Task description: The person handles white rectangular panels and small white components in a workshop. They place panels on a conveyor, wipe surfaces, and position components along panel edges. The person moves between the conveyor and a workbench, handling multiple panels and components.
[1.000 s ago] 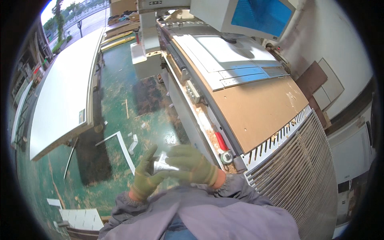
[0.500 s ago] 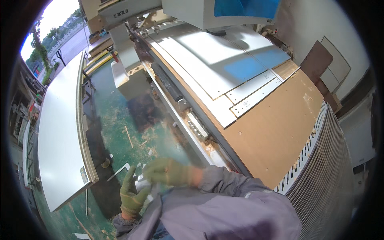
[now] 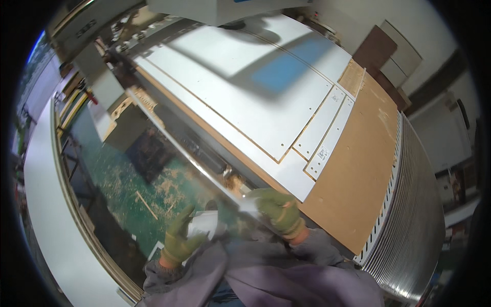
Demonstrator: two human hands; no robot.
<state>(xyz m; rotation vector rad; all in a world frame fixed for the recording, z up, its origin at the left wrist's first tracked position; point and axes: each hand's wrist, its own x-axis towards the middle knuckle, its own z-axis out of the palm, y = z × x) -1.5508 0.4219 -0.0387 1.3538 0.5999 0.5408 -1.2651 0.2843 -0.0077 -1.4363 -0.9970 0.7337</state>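
My left hand [image 3: 180, 242], in a green work glove, is curled around a white roll or stack of paper [image 3: 203, 225] low in front of my body. The thumb and fingers sit on either side of it. My right hand [image 3: 280, 211], gloved the same way, is at the near edge of the machine bed, its fingers closed together. A pale blur shows at its fingertips; what it is, I cannot make out. Beyond it lie cut white panels [image 3: 245, 102] with drilled holes, and narrow strips, one bearing a small printed label [image 3: 322, 153].
The panels rest on a brown board [image 3: 353, 174]. A metal rail [image 3: 189, 158] runs along the bed's near side. Ribbed rollers [image 3: 414, 204] stand at the right. A white board stack [image 3: 46, 204] is at the left. Wood scraps and sawdust [image 3: 148, 204] litter the green floor.
My right hand has moved away from the left, rightward to the bed's edge. The left stays low with the white paper. The view has turned toward the right and nearer the bed.
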